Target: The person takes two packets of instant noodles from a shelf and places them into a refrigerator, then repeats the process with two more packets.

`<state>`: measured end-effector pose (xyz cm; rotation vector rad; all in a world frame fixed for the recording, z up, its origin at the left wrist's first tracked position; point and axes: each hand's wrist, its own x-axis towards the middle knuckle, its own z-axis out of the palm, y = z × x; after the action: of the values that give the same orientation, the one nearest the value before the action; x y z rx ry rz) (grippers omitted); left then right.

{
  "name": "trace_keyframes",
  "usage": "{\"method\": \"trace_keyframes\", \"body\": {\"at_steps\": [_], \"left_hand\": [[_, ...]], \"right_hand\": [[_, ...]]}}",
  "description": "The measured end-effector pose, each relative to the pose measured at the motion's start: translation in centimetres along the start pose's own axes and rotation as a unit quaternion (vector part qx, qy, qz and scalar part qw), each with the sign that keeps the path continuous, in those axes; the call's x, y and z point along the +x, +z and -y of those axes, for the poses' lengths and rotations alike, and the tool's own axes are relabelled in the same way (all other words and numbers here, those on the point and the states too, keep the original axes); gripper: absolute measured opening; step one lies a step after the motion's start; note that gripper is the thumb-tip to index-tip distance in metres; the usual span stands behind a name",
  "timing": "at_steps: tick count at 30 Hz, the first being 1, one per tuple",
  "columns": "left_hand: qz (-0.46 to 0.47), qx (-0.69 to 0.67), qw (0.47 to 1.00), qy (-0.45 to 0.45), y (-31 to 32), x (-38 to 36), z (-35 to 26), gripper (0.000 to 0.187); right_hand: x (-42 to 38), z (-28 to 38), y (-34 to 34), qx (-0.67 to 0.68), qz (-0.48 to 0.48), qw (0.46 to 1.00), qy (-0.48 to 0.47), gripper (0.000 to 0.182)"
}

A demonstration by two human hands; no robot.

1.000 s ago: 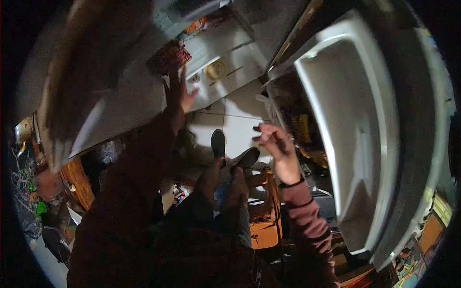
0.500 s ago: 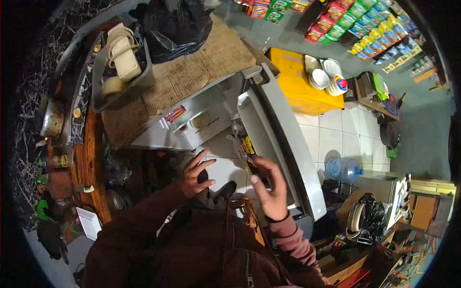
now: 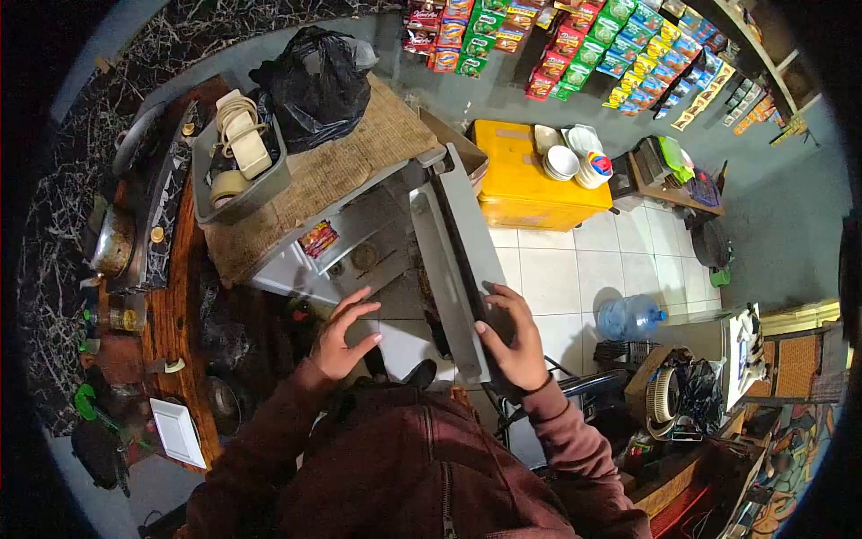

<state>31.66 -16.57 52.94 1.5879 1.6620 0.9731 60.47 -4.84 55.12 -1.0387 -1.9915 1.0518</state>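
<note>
A small refrigerator with its door (image 3: 467,260) ajar stands in front of me, seen from above. My right hand (image 3: 516,346) is at the outer side of this door, thumb and fingers apart, fingertips against it. Nothing is wrapped in its grip. My left hand (image 3: 339,346) hovers in front of the refrigerator's opening, fingers spread and holding nothing. Inside, a red packet (image 3: 318,238) lies on a white shelf, near a round container (image 3: 364,257). Dark items in the door's inner rack are mostly hidden.
Cardboard (image 3: 323,166) covers the refrigerator top, bearing a black plastic bag (image 3: 319,90) and a grey bin (image 3: 242,193). Beyond the door are a yellow box (image 3: 516,189) with white bowls (image 3: 561,162) and a water jug (image 3: 628,317). Sachets (image 3: 566,45) hang on the wall.
The refrigerator door has swung leftward, narrowing the opening. My right hand has moved from inside the door to its outer side. My left hand has shifted slightly left, and the view has tilted.
</note>
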Motion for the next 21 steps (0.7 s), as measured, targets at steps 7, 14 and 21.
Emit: {"method": "trace_keyframes", "body": {"at_steps": [7, 14, 21], "left_hand": [[0.068, -0.098, 0.993, 0.014, 1.0, -1.0, -3.0, 0.032], [0.126, -0.091, 0.988, 0.02, 0.6, -1.9, -3.2, 0.032], [0.079, -0.062, 0.995, 0.012, -1.8, -2.6, -2.0, 0.03]], "right_hand": [[-1.0, 1.4, 3.8, 0.09, 0.006, 0.996, 0.015, 0.035], [-0.5, 2.7, 6.4, 0.152, 0.059, 0.986, 0.025, 0.035], [1.3, 3.7, 9.7, 0.117, 0.119, 0.986, -0.016, 0.035]]}}
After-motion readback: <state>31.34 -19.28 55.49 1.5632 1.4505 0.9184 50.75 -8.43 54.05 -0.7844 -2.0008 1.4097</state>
